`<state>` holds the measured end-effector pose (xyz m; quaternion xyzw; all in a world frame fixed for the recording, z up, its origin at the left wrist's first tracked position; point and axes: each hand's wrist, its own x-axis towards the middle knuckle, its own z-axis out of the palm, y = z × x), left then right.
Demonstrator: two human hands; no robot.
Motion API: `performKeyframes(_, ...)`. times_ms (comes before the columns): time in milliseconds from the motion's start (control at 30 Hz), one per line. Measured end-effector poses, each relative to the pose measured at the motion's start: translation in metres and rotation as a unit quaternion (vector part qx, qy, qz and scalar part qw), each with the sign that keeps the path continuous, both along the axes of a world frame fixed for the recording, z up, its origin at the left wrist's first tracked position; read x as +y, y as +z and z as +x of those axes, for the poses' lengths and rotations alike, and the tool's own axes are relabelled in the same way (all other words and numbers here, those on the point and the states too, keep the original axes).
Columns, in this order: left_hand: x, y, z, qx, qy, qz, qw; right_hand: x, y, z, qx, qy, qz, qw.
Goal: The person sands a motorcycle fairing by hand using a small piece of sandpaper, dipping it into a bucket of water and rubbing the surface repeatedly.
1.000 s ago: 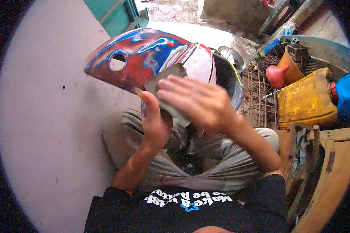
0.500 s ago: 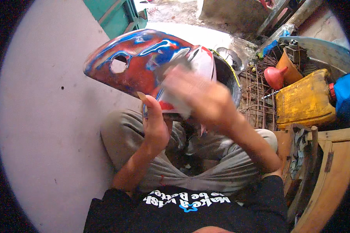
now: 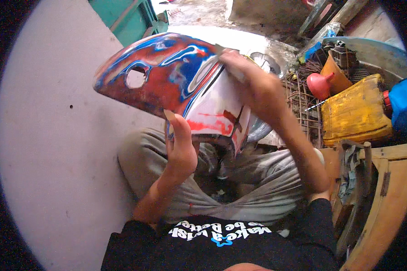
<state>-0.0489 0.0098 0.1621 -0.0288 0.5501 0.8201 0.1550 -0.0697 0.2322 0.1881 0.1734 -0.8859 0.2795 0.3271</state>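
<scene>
A curved plastic panel (image 3: 160, 83), swirled red, blue and white with a round hole at its left and a white, red-streaked section at its right, is held over my crossed legs. My left hand (image 3: 181, 149) grips its lower edge, thumb up and fingers hidden behind. My right hand (image 3: 257, 86) presses a dark grey sheet (image 3: 221, 49), apparently abrasive paper, on the panel's upper right, fingers together over it; the sheet is mostly hidden. A round grey container (image 3: 257, 132) shows partly behind the panel.
At the right lie a wire grid (image 3: 305, 115), a red funnel (image 3: 319, 85), an orange container (image 3: 337, 79), a dirty yellow jerrycan (image 3: 357, 113), a blue object (image 3: 402, 99) and wooden pieces (image 3: 380, 189). A pale wall or board (image 3: 54, 144) fills the left, with a green metal piece (image 3: 122, 18) above.
My right hand has moved up and right with the sheet, from the panel's middle to its upper right, uncovering more of the white section. My left hand stays about where it was.
</scene>
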Motion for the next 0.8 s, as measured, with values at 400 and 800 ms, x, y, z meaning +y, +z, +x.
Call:
performKeyframes(400,0.018,0.023,0.003,0.155,0.014,0.019,0.988,-0.029,0.016,0.015,0.085,0.119,0.093,0.985)
performKeyframes(800,0.009,0.016,0.006,0.132,0.023,-0.005,0.991,0.011,0.007,-0.005,0.016,0.010,0.054,0.998)
